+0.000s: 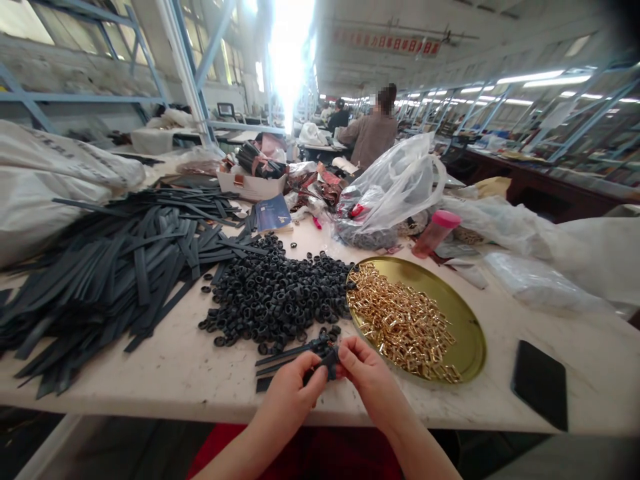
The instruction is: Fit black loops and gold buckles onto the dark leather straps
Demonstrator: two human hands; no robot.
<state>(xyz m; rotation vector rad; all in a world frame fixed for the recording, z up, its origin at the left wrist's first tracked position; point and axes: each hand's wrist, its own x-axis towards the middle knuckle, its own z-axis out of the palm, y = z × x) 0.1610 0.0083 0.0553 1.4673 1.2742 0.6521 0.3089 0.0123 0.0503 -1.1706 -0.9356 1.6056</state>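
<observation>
Close to the table's front edge, my left hand (293,387) is closed on a black strap (330,362), thumb on top. The fingers of my right hand (367,373) pinch the same strap's other end; whether a small part sits between them is hidden. Several finished-looking black straps (280,363) lie just left of and behind my hands. Beyond is a heap of small black loops (280,293). A round gold tray (465,333), right of my right hand, bears a pile of gold-coloured buckles (400,317).
Long black strips (120,267) are heaped on the left. A black phone (540,385) lies at right. Behind stand a pink-lidded jar (437,233), a clear plastic bag (400,180), a blue booklet (273,213) and a carton (250,187). A person (373,133) sits farther back.
</observation>
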